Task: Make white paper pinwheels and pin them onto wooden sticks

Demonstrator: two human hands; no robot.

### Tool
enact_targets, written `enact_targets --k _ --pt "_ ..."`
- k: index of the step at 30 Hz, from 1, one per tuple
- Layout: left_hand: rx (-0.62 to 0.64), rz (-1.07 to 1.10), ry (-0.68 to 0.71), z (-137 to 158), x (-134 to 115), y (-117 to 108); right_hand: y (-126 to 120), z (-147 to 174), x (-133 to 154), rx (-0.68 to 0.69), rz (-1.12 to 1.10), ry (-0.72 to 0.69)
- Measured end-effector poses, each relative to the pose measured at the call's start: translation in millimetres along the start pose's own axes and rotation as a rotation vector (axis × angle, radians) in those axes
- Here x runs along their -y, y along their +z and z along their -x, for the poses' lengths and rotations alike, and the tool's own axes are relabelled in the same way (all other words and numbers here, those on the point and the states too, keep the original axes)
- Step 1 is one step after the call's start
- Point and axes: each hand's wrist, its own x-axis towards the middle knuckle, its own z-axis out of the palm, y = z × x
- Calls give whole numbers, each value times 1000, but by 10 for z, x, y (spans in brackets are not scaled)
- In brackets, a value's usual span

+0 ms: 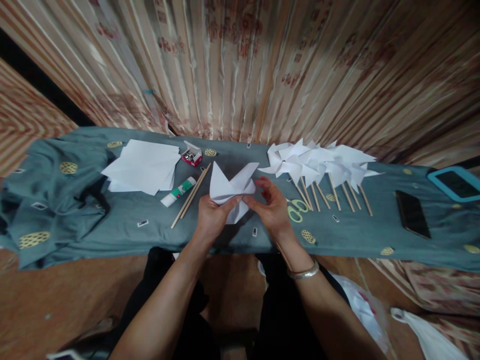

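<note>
A white paper pinwheel (233, 186), with its points folded inward, is held between my two hands above the cloth. My left hand (213, 216) is closed on its lower left side, thumb pressed near the middle. At the lower right, my right hand (273, 204) grips it with the thumb near the other thumb and the fingers curled; part of that grip is hidden. Two wooden sticks (192, 195) lie left of the pinwheel, beside a green and white glue stick (178, 191). Scissors (296, 210) with pale green handles lie just past my right hand.
Left on the cloth-covered table (123, 235) lies a stack of white paper (144, 167), near a small open red box (192, 154) of metal pieces. Several pinwheels on sticks (322, 162) overlap at right. Beyond them are a dark phone (412, 214) and a blue-framed tablet (455, 184).
</note>
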Motion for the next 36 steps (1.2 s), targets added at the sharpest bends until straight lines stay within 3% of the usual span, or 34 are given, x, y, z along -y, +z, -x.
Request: enact_targets --k 4,10,13,29,36 --pt "10 15 -18 4 0 4 -41 -41 20 57 -92 12" --pt "41 26 -84 35 -19 20 -122 -92 140 243 -244 189" --pt "45 30 -122 50 -22 17 -144 -93 183 278 -247 205" --pt "20 111 -188 61 -2 29 -98 -60 172 233 -216 129" --pt "-19 59 -160 42 30 4 -99 -53 139 236 -206 190"
